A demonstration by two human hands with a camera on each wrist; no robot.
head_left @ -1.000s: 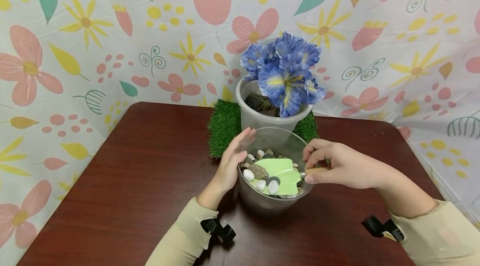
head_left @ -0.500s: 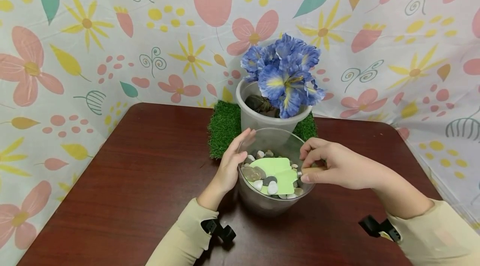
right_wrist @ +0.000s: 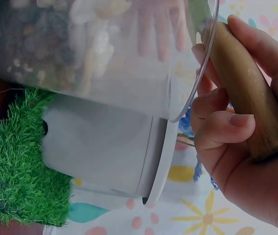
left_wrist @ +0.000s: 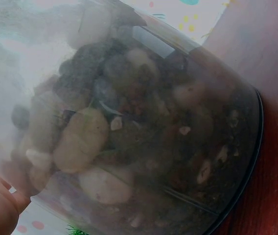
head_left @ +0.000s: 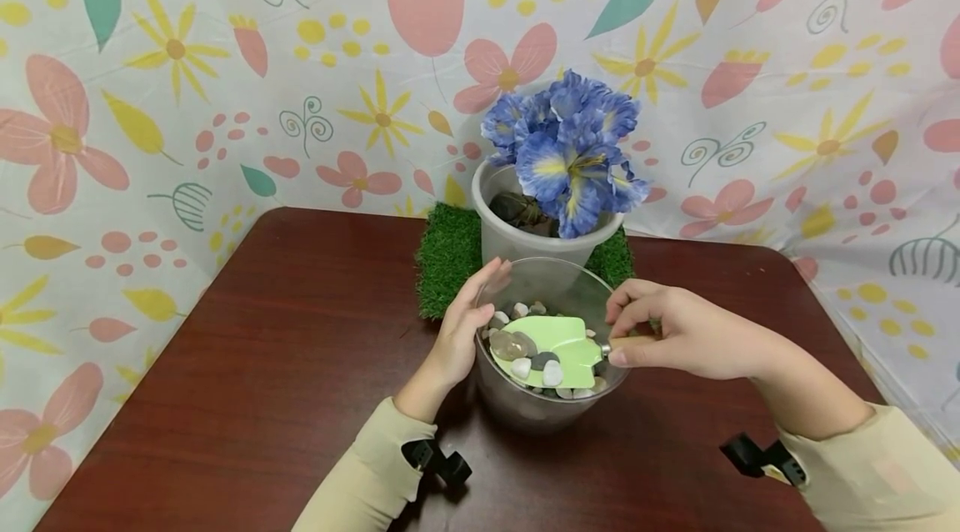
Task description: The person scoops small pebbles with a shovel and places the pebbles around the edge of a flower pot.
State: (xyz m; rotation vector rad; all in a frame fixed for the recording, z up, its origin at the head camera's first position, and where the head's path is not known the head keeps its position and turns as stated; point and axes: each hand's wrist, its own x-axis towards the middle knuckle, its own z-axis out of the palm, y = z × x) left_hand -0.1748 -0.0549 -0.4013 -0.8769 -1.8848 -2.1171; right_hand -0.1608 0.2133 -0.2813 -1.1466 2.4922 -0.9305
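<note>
My right hand (head_left: 678, 330) grips the wooden handle (right_wrist: 249, 90) of a garden trowel at the right rim of a clear plastic pot (head_left: 536, 415). The trowel's light green blade (head_left: 570, 344) lies inside, over a bed of pebbles (head_left: 538, 308). Several stones rest on the blade, including a brownish one (head_left: 506, 344), a dark grey one and white ones (head_left: 552, 373). Against the pot's left side my left hand (head_left: 453, 336) rests with its fingers straight. Through the cloudy wall in the left wrist view, stones (left_wrist: 82, 139) and darker gravel show.
Right behind the clear pot stands a grey-white pot (head_left: 517, 244) with blue artificial flowers (head_left: 570, 153), on a green artificial grass mat (head_left: 450, 257). The dark red-brown table (head_left: 300, 348) reaches back to a flower-printed cloth (head_left: 420, 123).
My right hand and the trowel shifted slightly left, then back right. The stones on the blade moved, and more of its left tip shows. My left hand stays in place.
</note>
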